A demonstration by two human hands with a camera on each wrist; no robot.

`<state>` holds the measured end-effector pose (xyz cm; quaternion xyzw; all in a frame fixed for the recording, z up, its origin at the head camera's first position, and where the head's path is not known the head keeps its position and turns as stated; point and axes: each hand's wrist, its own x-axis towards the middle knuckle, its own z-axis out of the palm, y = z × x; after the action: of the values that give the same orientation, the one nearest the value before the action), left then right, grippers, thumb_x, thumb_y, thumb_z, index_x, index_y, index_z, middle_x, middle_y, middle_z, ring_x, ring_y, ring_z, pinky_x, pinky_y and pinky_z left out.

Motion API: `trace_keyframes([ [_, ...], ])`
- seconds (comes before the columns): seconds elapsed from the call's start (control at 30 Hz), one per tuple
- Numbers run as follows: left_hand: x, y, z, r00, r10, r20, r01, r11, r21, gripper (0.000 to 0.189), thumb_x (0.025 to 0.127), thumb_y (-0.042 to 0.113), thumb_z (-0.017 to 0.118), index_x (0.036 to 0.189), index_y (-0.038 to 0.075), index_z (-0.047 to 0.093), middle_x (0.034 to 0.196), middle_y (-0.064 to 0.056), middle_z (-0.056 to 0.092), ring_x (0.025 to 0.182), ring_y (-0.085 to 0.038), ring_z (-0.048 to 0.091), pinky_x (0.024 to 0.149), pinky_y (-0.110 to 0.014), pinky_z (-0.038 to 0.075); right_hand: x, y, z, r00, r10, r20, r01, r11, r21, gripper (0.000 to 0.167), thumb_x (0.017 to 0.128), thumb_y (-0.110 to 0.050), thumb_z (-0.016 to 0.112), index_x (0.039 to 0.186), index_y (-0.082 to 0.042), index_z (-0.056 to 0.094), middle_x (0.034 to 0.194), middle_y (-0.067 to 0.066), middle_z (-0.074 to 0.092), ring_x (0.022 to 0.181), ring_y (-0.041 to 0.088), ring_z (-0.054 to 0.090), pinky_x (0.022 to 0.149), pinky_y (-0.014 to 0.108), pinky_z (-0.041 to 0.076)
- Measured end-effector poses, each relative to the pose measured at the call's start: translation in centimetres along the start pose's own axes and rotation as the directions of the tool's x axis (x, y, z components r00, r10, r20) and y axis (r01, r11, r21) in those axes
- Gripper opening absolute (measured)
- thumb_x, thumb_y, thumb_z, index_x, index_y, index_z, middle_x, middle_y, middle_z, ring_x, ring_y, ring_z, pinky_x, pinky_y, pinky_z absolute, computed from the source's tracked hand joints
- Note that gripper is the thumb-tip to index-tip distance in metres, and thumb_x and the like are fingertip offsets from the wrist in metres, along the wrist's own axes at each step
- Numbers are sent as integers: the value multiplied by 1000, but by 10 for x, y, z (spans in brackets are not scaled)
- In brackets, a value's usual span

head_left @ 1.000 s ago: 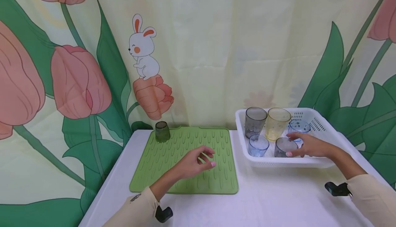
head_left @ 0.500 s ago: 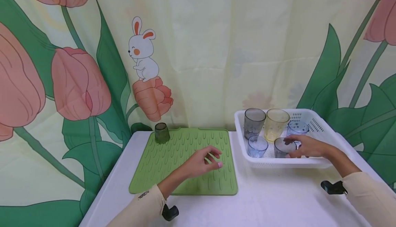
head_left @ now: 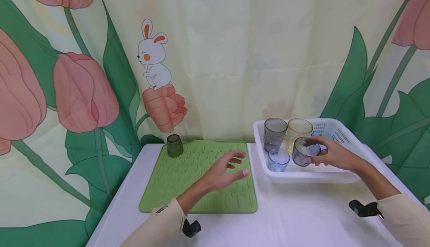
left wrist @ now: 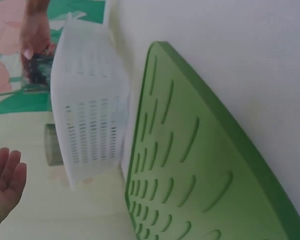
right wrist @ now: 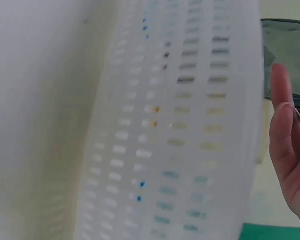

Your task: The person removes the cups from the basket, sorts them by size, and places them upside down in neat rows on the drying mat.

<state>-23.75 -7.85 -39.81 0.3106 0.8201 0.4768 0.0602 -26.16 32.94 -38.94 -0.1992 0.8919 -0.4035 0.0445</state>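
Observation:
My right hand [head_left: 330, 153] pinches a short grey glass [head_left: 301, 156] by its rim, lifted above the floor of the white basket [head_left: 322, 179]. In the right wrist view the grey glass [right wrist: 292, 60] shows at the upper right, with a finger against it. My left hand [head_left: 224, 170] hovers over the green drying mat [head_left: 201, 202], fingers loosely extended and holding nothing. A small dark green glass [head_left: 175, 148] stands upside down at the mat's far left corner.
Inside the basket stand a tall grey glass [head_left: 274, 136], a tall yellow glass [head_left: 298, 129], a short blue glass [head_left: 278, 161] and another blue glass [head_left: 321, 135], partly hidden behind my right hand. A printed curtain [head_left: 218, 60] hangs behind the table.
My right hand has lifted the short grey glass from the basket floor. My left hand has moved slightly right and its fingers have spread.

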Motion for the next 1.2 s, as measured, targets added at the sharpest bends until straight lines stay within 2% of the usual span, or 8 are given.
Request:
trace_keyframes([
  [0.1,0,6,-3,1000,13,-3,-13,1000,-18,67,94,46,66,150,18,42,144,-2,53,130,-19,54,106,-37,46,-5,-18,4,998,-43,-53,45,999,30,66,88,-13,71,145,1,41,132,15,53,84,15,67,67,34,58],
  [0.3,-3,16,-3,999,49,-19,-50,998,-36,79,90,57,67,153,20,38,146,-2,52,132,-18,52,108,-37,45,-16,-54,20,981,-145,-128,157,983,90,65,84,-5,73,142,0,45,122,-21,56,74,17,67,62,30,57],
  [0.4,-6,23,1,997,70,-18,-71,997,-39,80,88,51,72,154,21,37,146,-1,51,132,-19,52,107,-36,45,-20,-68,33,971,-193,-138,209,971,115,65,82,-2,75,141,1,47,121,-23,58,66,17,65,57,28,55],
  [0.5,-10,30,6,996,87,-5,-87,995,-41,81,86,40,77,154,21,36,145,0,51,131,-21,53,106,-35,45,-24,-79,48,969,-210,-126,228,963,146,66,81,-2,75,140,0,49,120,-19,60,61,16,62,54,28,53],
  [0.6,-13,34,12,995,100,10,-99,994,-37,84,83,35,81,153,21,37,143,1,51,129,-19,54,105,-33,46,-28,-90,62,976,-190,-105,206,963,173,68,80,-5,77,142,-2,49,120,-12,59,63,16,62,55,28,54],
  [0.83,-17,36,23,992,117,39,-117,993,-12,88,78,33,87,151,19,39,139,0,52,123,-15,57,101,-27,47,-30,-103,87,984,-175,-17,173,953,247,69,79,-8,82,140,-3,51,124,21,60,70,17,67,58,29,55],
  [1.0,-19,36,28,985,152,78,-154,988,30,91,76,34,89,151,14,40,139,0,51,121,-12,57,98,-25,48,-30,-105,98,983,-180,46,159,943,293,69,77,-8,84,138,-4,53,122,23,62,69,16,66,59,30,56],
  [1.2,-22,38,30,982,164,97,-172,982,77,85,77,35,88,148,20,44,131,2,53,115,-5,55,95,-24,49,-27,-101,106,966,-252,66,216,916,338,71,74,-2,85,137,0,53,120,26,62,69,12,66,58,30,57],
])
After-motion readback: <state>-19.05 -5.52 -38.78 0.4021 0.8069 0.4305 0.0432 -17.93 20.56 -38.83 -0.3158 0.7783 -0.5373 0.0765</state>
